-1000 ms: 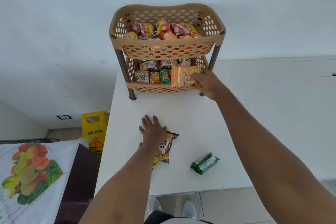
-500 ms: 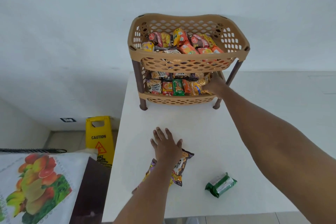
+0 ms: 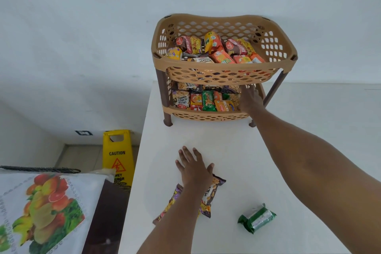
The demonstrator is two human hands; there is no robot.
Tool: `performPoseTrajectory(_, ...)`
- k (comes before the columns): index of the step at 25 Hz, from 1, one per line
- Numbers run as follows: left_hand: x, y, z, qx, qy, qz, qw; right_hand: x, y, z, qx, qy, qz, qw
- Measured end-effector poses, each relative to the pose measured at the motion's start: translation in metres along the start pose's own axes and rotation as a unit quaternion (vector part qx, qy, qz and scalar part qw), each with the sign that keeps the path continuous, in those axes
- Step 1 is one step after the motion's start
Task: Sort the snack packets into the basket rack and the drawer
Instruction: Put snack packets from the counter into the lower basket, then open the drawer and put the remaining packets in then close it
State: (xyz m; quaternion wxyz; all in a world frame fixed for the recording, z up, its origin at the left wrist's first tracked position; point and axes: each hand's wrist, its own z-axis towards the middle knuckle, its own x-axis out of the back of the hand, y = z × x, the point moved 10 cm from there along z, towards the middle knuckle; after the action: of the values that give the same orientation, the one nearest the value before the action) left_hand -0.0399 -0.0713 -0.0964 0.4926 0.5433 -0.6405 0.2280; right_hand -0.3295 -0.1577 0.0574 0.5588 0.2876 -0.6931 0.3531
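Observation:
A tan two-tier basket rack (image 3: 222, 66) stands at the back of the white table (image 3: 226, 146). Both tiers hold several snack packets. My right hand (image 3: 250, 100) reaches into the right end of the lower tier (image 3: 206, 110), fingers straight and touching the packets there, holding nothing. My left hand (image 3: 193, 169) lies flat with fingers spread, its palm on the top of a salted peanuts packet (image 3: 214, 192). A purple and yellow packet (image 3: 173, 200) lies partly under my left forearm. A green packet (image 3: 256, 218) lies loose on the table to the right.
A yellow caution sign (image 3: 117, 156) stands on the floor left of the table. A fruit-print cloth (image 3: 41, 208) covers a dark piece of furniture at the lower left. The white wall is right behind the rack. No drawer is in view.
My right hand has pushed an orange and yellow packet into the lower tier, let go of it, and moved deeper in. My left hand stayed on the peanuts packet.

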Motion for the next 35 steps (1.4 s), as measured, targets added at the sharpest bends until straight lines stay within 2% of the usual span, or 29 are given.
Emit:
performPoseTrajectory(2,-0.001,0.002,0.0,0.001,0.003,0.009,1.0,0.002,-0.013,0.0,0.079,0.017,-0.033,0.996)
performPoseTrajectory(5,-0.001,0.005,0.0,0.008,-0.007,0.012,1.0,-0.004,-0.023,-0.007,0.159,-0.038,-0.006,0.987)
performPoseTrajectory(10,-0.001,0.005,0.0,0.01,-0.01,0.017,1.0,-0.021,-0.007,-0.019,0.098,-0.105,-0.029,0.989)
performPoseTrajectory(14,0.0,0.004,0.002,0.015,-0.024,0.015,0.999,-0.03,-0.013,-0.032,0.097,-0.145,-0.043,0.984)
performPoseTrajectory(16,0.002,0.002,0.001,0.011,-0.027,0.007,1.0,-0.027,-0.01,-0.043,0.093,-0.103,-0.049,0.989)
performPoseTrajectory(19,0.009,-0.006,-0.003,0.001,-0.022,0.003,1.0,-0.002,-0.007,-0.071,0.115,0.085,-0.07,0.987)
performPoseTrajectory(21,0.014,-0.008,-0.009,-0.01,-0.012,-0.002,1.0,0.005,-0.001,-0.101,0.128,0.171,-0.049,0.976)
performPoseTrajectory(24,0.028,-0.014,-0.01,-0.016,-0.009,-0.066,0.998,-0.015,0.007,-0.14,0.15,0.177,-0.038,0.972)
performPoseTrajectory(27,0.041,-0.021,-0.014,-0.026,-0.023,-0.049,0.998,-0.035,0.016,-0.169,0.154,0.17,-0.022,0.973)
performPoseTrajectory(31,0.058,-0.035,-0.045,-0.009,0.072,-0.064,0.995,-0.053,0.016,-0.198,0.166,0.156,-0.011,0.974)
performPoseTrajectory(35,0.065,-0.038,-0.076,-0.041,0.14,-0.032,0.989,-0.056,0.004,-0.228,0.18,0.166,0.008,0.97)
